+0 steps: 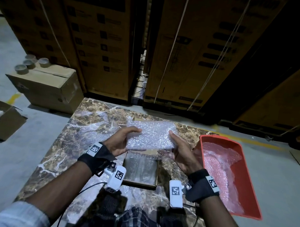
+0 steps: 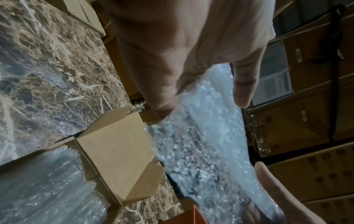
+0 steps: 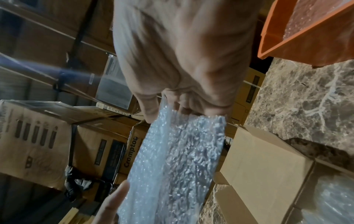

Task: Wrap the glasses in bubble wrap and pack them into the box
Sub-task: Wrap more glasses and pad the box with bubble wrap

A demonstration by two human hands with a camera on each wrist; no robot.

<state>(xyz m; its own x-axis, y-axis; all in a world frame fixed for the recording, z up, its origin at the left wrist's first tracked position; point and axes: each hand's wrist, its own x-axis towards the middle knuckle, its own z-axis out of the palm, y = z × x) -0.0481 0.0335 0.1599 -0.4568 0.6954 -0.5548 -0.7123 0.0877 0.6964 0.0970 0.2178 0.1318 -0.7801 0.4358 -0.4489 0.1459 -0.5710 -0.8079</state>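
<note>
Above: bubble-wrapped bundle [image 1: 150, 134] held level over the open cardboard box [image 1: 141, 169], clear of the marble-patterned tabletop [image 1: 89, 125]. Left hand [image 1: 120, 141] clasping the bundle's left end, thumb on top and fingers curled beneath; right hand [image 1: 180, 150] clasping the right end likewise. Both hands closed on the wrap, neither free. Glasses themselves hidden inside the wrap, hence not confirmed by sight.

Step in hand, as judged: lowering the bundle into the box. Best done by keeping the bundle flat, aligning its long side with the box's long side, and descending between the raised flaps seen in the wrist views. Loose wrap edges worth keeping tucked under the fingers until the bundle seats, lest the wrap unroll. Grip at the ends only, light pressure, since thin frames within could bend.

Materials: wrap translucent, bubbled, glinting, soft and springy; bundle roughly rectangular and slab-like. Box of plain brown corrugated card, shallow, already lined or partly filled with more bubble wrap. Tabletop hard, glossy, brown with pale veining. Red plastic bin [image 1: 253, 178] just beside, on the right, holding further sheets of bubble wrap.
</note>
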